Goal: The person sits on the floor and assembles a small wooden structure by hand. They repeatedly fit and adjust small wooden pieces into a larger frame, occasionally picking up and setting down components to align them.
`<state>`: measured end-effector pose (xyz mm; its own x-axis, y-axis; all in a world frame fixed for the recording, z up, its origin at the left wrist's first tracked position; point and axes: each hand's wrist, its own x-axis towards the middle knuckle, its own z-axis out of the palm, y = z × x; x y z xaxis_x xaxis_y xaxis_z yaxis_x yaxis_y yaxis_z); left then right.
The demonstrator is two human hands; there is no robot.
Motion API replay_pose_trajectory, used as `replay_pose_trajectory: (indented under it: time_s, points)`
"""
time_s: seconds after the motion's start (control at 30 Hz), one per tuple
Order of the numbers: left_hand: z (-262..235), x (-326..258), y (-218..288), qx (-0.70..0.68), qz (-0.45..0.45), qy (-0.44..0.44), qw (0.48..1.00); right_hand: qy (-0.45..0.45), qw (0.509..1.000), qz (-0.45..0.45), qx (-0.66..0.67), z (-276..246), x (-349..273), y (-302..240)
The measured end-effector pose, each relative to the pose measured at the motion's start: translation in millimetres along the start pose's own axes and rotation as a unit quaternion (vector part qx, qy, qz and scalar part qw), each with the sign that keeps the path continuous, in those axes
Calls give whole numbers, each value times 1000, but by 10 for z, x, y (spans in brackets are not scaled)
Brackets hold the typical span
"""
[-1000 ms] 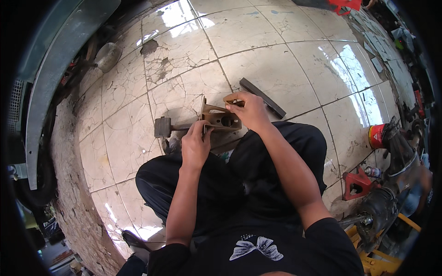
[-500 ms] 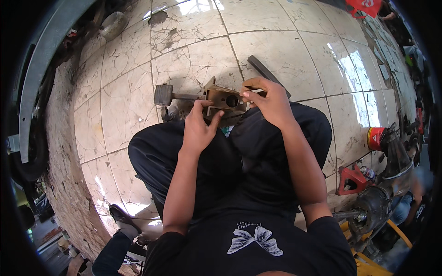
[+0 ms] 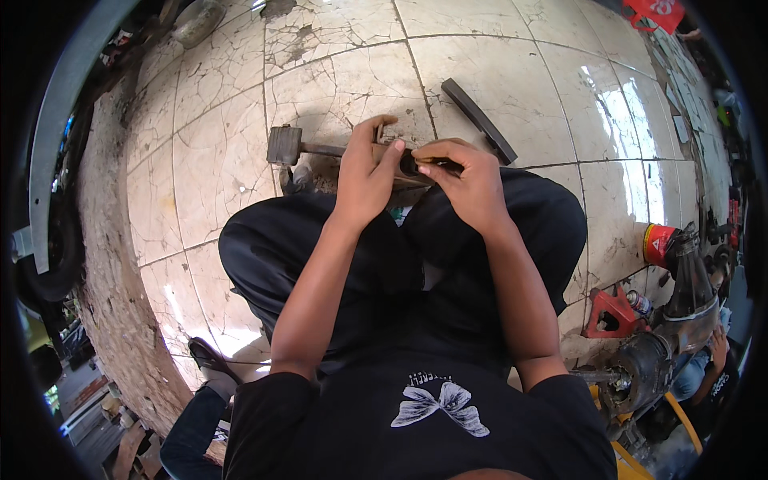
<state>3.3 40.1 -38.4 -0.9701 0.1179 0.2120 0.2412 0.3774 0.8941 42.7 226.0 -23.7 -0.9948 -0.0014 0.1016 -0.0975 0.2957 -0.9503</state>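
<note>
A brownish metal bracket with a round hole lies on the floor tiles before my crossed legs, largely covered by my hands. My left hand reaches across its left part, thumb on top and fingers curled over the far side. At the hole, my right hand has its thumb and fingers pinched together; whatever is between them is too small to make out. A hammer with a blocky head lies to the left, its handle running toward the bracket and under my left hand.
Beyond my right hand lies a dark metal bar. At the right stand a red jack stand, a red can and a greasy axle housing. Another person's shoe is at the lower left, and a person sits at the far right.
My left hand has moved up and right, from the bracket's near edge to across its top. My right fingers have come in and down to the hole.
</note>
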Motion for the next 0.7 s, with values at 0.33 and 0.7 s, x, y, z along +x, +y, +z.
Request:
replay_pose_trajectory:
  time_s: [0.33, 0.7]
  points:
    - [2, -106, -10, -170, -123, -3, 978, -70, 990, 10, -122, 23, -64, 33]
    - [-2, -21, -9, -104, -72, 15, 992, -120, 982, 55, -136, 80, -59, -88]
